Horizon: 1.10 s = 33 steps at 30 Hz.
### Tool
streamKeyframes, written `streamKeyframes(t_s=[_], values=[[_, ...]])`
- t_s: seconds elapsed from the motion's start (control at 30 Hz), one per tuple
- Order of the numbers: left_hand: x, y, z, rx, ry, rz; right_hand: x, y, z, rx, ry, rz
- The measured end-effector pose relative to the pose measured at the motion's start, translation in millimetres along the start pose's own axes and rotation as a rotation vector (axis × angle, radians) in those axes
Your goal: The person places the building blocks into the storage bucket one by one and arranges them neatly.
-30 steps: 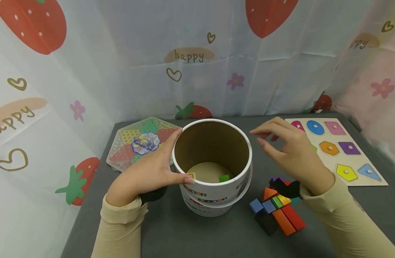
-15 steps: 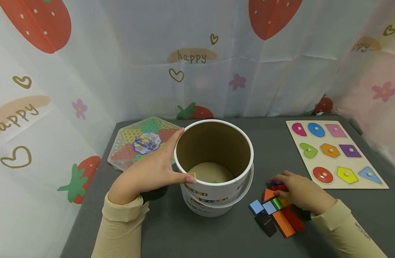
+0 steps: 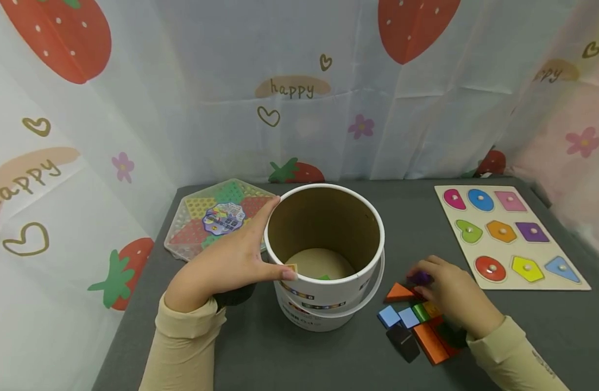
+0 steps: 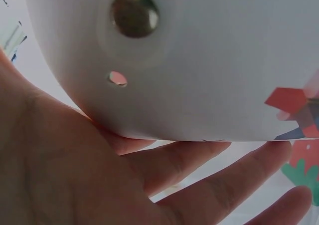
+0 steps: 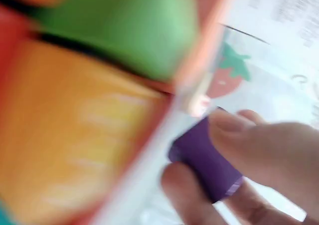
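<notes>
My left hand (image 3: pixel 226 266) grips the rim of a white bucket (image 3: pixel 323 321), thumb laid over the near-left edge and fingers spread along its outer side, as the left wrist view shows. Inside the bucket are a green block (image 3: pixel 325 277) and a small wooden-edged piece (image 3: pixel 292 267). To the right, my right hand (image 3: pixel 455 296) pinches a small purple block (image 5: pixel 204 157) between thumb and fingers, just over a cluster of coloured blocks. Around it lie an orange triangular block (image 3: pixel 398 293), light blue blocks (image 3: pixel 389 316), a green block (image 3: pixel 420 313) and an orange bar (image 3: pixel 430 345).
A wooden shape puzzle board (image 3: pixel 499 260) with knobbed pieces lies at the right back. A clear hexagonal box (image 3: pixel 187 239) of coloured pieces sits behind the left hand. A dark block (image 3: pixel 403 343) lies nearest the front. Printed curtains (image 3: pixel 299 136) hang behind the grey table.
My right hand has come down from beside the bucket to the block cluster and taken hold of the purple block. The orange triangular block has shifted left. The left hand keeps its grip.
</notes>
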<state>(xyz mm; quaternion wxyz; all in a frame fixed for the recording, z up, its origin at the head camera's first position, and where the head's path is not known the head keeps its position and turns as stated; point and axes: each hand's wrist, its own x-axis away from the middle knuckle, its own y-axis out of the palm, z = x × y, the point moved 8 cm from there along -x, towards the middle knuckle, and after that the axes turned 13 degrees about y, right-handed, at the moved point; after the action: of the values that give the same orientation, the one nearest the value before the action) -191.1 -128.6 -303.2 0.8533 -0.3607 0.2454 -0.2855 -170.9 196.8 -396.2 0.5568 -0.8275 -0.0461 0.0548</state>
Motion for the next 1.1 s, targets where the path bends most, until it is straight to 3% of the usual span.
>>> streamKeyframes(t_s=[0.13, 0.23, 0.37, 0.5, 0.67, 0.87, 1.0, 1.1], values=[[-0.1, -0.1, 0.6, 0.016, 0.019, 0.004, -2, -42, -32, -0.063, -0.054, 0.18], [-0.7, 0.1, 0.7, -0.001, 0.01, -0.005, 3, -82, -64, -0.171, -0.15, 0.352], [0.6, -1.3, 0.4, -0.021, -0.012, -0.012, 7, -119, -109, -0.287, -0.28, 0.464], [2.7, -2.3, 0.3, -0.024, -0.021, -0.01, 2, -123, -145, -0.263, -0.346, 0.425], [3.0, -0.2, -1.1, -0.003, -0.005, 0.002, -9, -102, -172, -0.177, -0.402, 0.294], [3.6, 2.7, -2.0, 0.029, 0.001, 0.002, -16, -81, -184, -0.15, -0.436, 0.163], [3.5, 0.3, -1.7, 0.005, -0.011, 0.001, -17, -80, -184, -0.159, -0.46, 0.148], [3.5, -1.4, -0.6, 0.01, 0.001, 0.006, -11, -88, -179, -0.202, -0.471, 0.185]])
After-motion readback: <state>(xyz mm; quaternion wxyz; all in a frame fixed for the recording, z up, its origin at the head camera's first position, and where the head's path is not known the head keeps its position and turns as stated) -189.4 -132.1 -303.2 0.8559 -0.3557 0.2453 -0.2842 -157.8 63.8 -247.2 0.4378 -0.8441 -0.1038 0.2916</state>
